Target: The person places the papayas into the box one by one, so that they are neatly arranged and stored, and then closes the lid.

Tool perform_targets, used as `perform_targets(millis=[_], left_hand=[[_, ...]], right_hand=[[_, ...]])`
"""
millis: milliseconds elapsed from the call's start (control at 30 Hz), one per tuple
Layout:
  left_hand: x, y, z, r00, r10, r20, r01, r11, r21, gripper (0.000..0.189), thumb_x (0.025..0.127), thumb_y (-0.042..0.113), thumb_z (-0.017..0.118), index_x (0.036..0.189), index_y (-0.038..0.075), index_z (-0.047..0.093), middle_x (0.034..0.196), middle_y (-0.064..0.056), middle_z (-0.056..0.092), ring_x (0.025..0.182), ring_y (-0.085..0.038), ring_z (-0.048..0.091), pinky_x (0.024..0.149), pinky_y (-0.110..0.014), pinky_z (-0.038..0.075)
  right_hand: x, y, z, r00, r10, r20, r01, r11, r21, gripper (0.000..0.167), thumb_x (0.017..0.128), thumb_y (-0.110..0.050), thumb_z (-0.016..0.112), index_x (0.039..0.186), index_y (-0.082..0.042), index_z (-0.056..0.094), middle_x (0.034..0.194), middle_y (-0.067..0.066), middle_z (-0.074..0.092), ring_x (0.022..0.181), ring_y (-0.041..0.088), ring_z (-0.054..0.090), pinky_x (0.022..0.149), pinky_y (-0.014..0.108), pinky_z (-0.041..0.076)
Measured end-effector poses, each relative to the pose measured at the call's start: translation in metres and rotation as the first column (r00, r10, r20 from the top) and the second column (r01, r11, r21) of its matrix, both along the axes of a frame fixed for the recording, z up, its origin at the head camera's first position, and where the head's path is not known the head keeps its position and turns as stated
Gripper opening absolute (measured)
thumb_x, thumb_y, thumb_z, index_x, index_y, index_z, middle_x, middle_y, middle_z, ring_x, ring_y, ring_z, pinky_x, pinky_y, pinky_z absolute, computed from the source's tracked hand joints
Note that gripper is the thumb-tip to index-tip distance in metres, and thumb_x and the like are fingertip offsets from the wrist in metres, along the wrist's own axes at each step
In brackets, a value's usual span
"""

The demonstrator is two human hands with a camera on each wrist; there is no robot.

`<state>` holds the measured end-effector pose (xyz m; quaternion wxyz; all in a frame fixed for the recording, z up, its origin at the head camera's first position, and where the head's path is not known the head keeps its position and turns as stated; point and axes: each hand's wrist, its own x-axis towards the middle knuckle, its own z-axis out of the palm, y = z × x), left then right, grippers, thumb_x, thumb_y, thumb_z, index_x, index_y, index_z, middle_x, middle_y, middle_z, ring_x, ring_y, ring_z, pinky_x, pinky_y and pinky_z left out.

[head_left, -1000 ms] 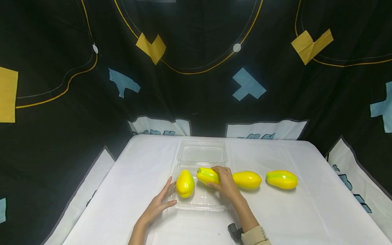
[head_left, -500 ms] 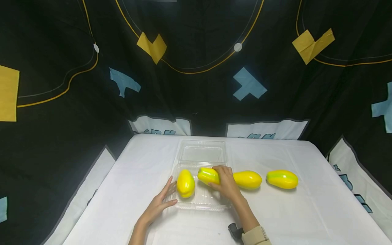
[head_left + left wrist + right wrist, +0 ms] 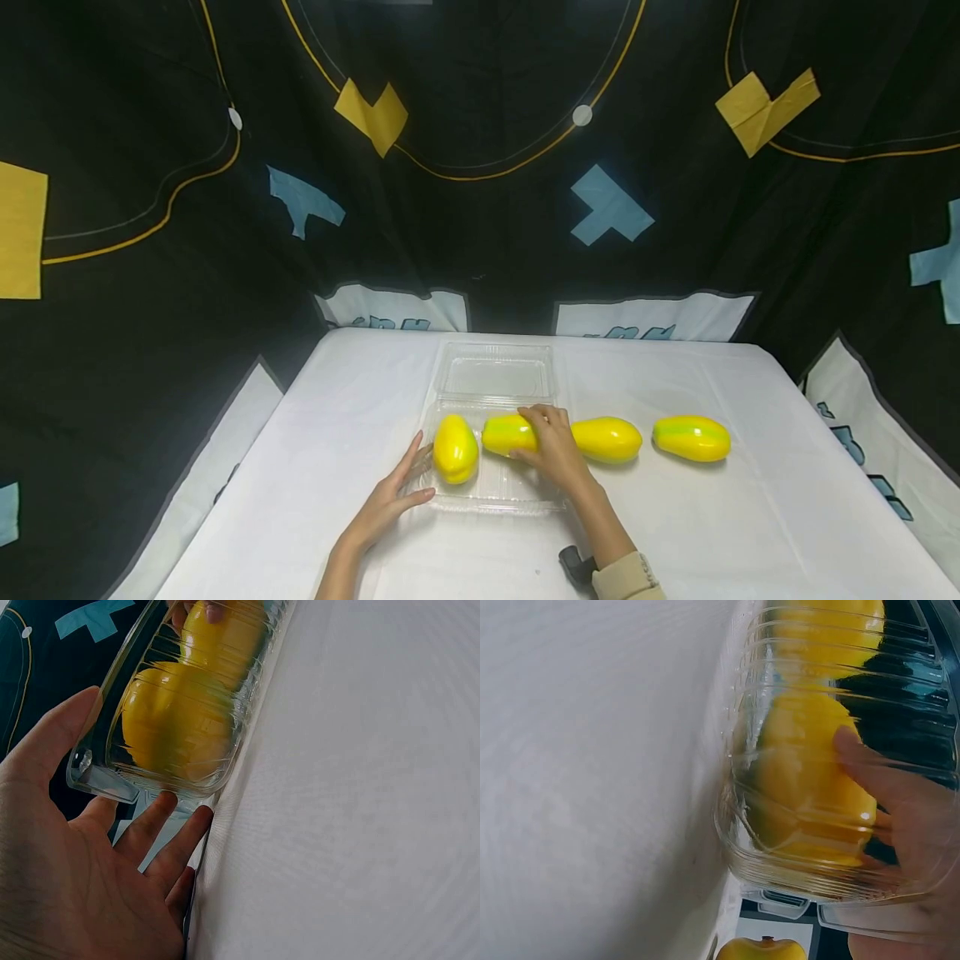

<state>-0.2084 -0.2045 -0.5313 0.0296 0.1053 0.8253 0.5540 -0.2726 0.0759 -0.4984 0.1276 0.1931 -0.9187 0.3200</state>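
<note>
A clear plastic clamshell box (image 3: 491,493) lies with its lid (image 3: 495,377) folded back. One yellow papaya (image 3: 455,450) sits lengthwise in the box's left part. A second, green-tinged papaya (image 3: 504,435) lies crosswise within the box, gripped from above by my right hand (image 3: 555,450), which hides its right end. The right wrist view shows the thumb (image 3: 859,754) on this fruit through the clear wall. At the box's left end my left hand (image 3: 384,507) is spread, its fingers fairly straight. In the left wrist view its thumb (image 3: 67,724) touches the rim.
To the right of the box, a yellow papaya (image 3: 606,440) lies close to my right hand. Farther right is another papaya (image 3: 691,438) with a green stripe. A white cloth (image 3: 750,517) covers the table, and a black curtain (image 3: 480,242) hangs behind it.
The papaya in my right hand has turned slightly, so its left end now looks blunter and lies more level. My left hand and the other papayas stay in place.
</note>
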Motion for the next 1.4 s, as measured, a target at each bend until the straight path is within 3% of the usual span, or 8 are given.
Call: perform_targets(millis=[467,667,1067,1133,1200,1367,1400], left_hand=[[0.001,0.0,-0.002,1.0,-0.027,-0.008,0.027,0.999,0.038,0.078,0.086,0.025,0.061,0.148,0.031,0.015,0.147,-0.005,0.032,0.131,-0.033,0.032,0.096,-0.073,0.009],[0.001,-0.001,0.0,1.0,-0.016,-0.012,0.016,0.999,0.033,0.078,0.085,0.025,0.062,0.148,0.032,0.016,0.147,-0.004,0.033,0.132,-0.032,0.032,0.097,-0.072,0.009],[0.0,-0.001,0.0,1.0,-0.023,-0.018,0.024,0.999,0.04,0.078,0.086,0.024,0.062,0.148,0.031,0.016,0.147,-0.005,0.032,0.132,-0.032,0.032,0.097,-0.072,0.01],[0.001,-0.001,0.001,1.0,-0.022,-0.021,0.023,0.999,0.041,0.078,0.085,0.024,0.062,0.148,0.03,0.016,0.147,-0.005,0.033,0.132,-0.033,0.032,0.097,-0.072,0.009],[0.004,0.001,0.01,1.0,-0.023,-0.014,0.024,0.999,0.041,0.078,0.085,0.022,0.062,0.149,0.026,0.016,0.146,-0.008,0.033,0.131,-0.034,0.032,0.096,-0.073,0.01],[0.003,0.001,0.008,1.0,-0.017,-0.007,0.017,0.998,0.053,0.078,0.085,0.019,0.062,0.149,0.024,0.017,0.146,-0.009,0.033,0.13,-0.035,0.033,0.096,-0.073,0.011],[0.002,0.0,0.003,1.0,-0.014,-0.012,0.014,0.998,0.054,0.078,0.085,0.02,0.062,0.149,0.026,0.017,0.146,-0.008,0.033,0.131,-0.035,0.033,0.096,-0.073,0.012]], right_hand=[[0.003,0.005,0.001,1.0,0.003,0.004,-0.003,1.0,-0.03,0.067,0.069,-0.035,0.08,0.127,-0.013,0.054,0.129,0.01,0.046,0.117,0.027,0.037,0.099,0.043,0.038],[0.004,0.013,0.014,0.999,-0.032,0.033,0.034,0.997,-0.068,0.065,0.072,-0.038,0.078,0.129,-0.016,0.054,0.133,0.009,0.043,0.121,0.027,0.033,0.099,0.047,0.037],[0.003,0.054,0.038,0.997,-0.065,-0.042,0.058,0.987,-0.149,0.062,0.074,-0.034,0.077,0.128,-0.015,0.054,0.134,0.012,0.044,0.122,0.029,0.033,0.097,0.054,0.036],[0.001,0.062,0.038,0.996,-0.083,-0.033,0.077,0.986,-0.148,0.064,0.074,-0.035,0.077,0.129,-0.015,0.052,0.134,0.012,0.043,0.122,0.029,0.032,0.098,0.054,0.035],[-0.001,0.071,0.036,0.995,-0.097,-0.017,0.093,0.984,-0.152,0.065,0.073,-0.034,0.078,0.13,-0.014,0.051,0.135,0.013,0.043,0.123,0.03,0.032,0.099,0.054,0.033],[-0.003,0.09,0.024,0.994,-0.111,0.024,0.113,0.983,-0.141,0.069,0.072,-0.032,0.08,0.131,-0.013,0.05,0.135,0.016,0.042,0.123,0.032,0.032,0.099,0.054,0.032],[-0.003,0.093,0.021,0.993,-0.111,0.028,0.114,0.985,-0.131,0.07,0.071,-0.031,0.08,0.131,-0.012,0.049,0.135,0.016,0.042,0.123,0.033,0.033,0.099,0.055,0.032]])
